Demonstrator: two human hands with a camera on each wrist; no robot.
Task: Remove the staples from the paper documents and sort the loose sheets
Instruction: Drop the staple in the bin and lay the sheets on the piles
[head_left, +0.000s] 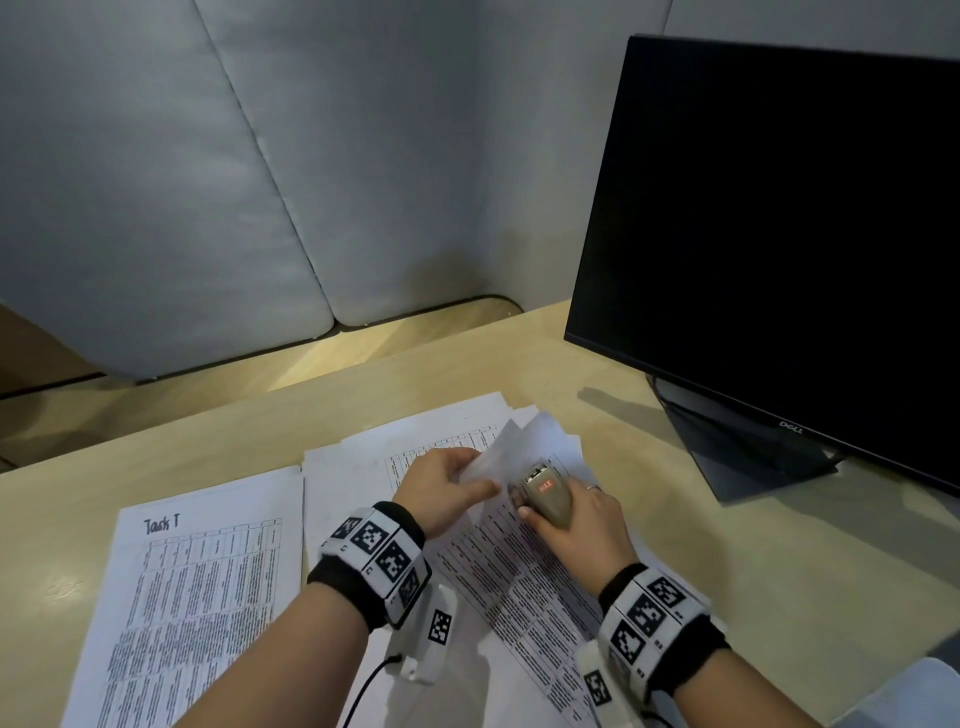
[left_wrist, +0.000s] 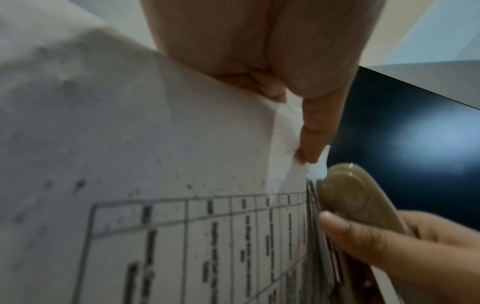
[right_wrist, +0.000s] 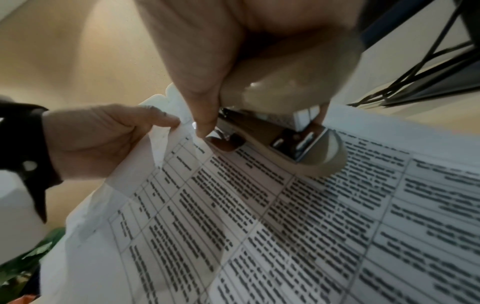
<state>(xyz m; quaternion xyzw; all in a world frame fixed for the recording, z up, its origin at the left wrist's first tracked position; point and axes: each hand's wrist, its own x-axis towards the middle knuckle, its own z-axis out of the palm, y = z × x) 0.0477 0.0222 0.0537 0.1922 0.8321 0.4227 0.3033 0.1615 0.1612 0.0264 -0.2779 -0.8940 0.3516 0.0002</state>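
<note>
**Corner lifted, stapler going in**

While the left hand (head_left: 445, 483) pinched the document (right_wrist: 272, 216) by its lifted corner, the right hand (head_left: 582, 525) clutched the beige stapler (head_left: 545, 493) against it. Thin sheets like those looked floppy and easily torn, so holding close by the staple seemed wise. Beyond, a dark monitor (head_left: 779, 234) stood on the desk (head_left: 649, 519).

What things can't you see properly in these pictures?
- Staple: none can be made out in any view; the beige stapler and right hand cover that corner.
- Printed words on the document: blurred in both wrist views, too small in the head view.
- Left hand's fingertips: hidden behind the lifted sheets, head view.
</note>
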